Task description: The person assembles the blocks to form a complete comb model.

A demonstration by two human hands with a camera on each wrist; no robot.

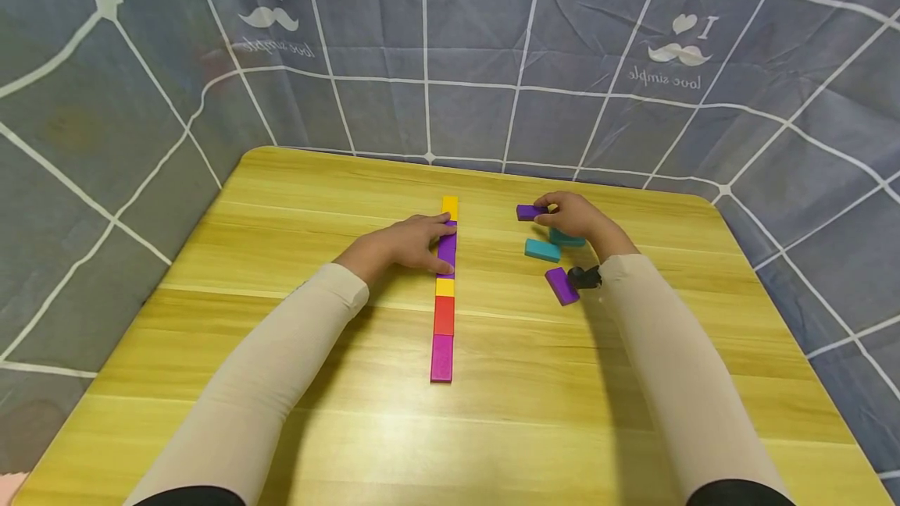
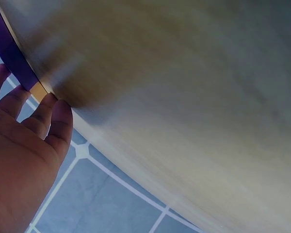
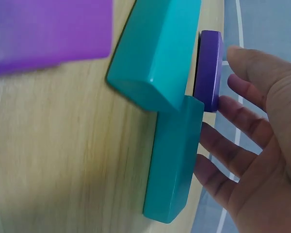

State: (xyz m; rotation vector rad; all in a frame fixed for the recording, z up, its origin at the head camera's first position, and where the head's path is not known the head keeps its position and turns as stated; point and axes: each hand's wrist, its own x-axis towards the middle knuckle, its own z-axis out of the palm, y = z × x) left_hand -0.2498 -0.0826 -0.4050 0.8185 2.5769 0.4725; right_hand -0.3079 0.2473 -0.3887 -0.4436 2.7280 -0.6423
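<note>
A straight row of blocks runs along the table's middle: a yellow block (image 1: 451, 204) at the far end, a purple stretch (image 1: 447, 248), a small yellow piece (image 1: 445, 287), a red block (image 1: 444, 315) and a magenta block (image 1: 441, 358) nearest. My left hand (image 1: 408, 242) rests along the purple stretch, thumb at its near end and fingers toward the far yellow block. To the right, my right hand (image 1: 573, 215) reaches round the end of a dark purple block (image 3: 208, 70), with thumb and fingers spread. Two teal blocks (image 1: 542, 250) (image 3: 172, 165) lie beside that hand.
A lighter purple block (image 1: 562, 286) lies below the teal ones, next to a black wrist device (image 1: 585, 278). The wooden table (image 1: 380, 428) ends at the back against a grey gridded cloth (image 1: 471, 53).
</note>
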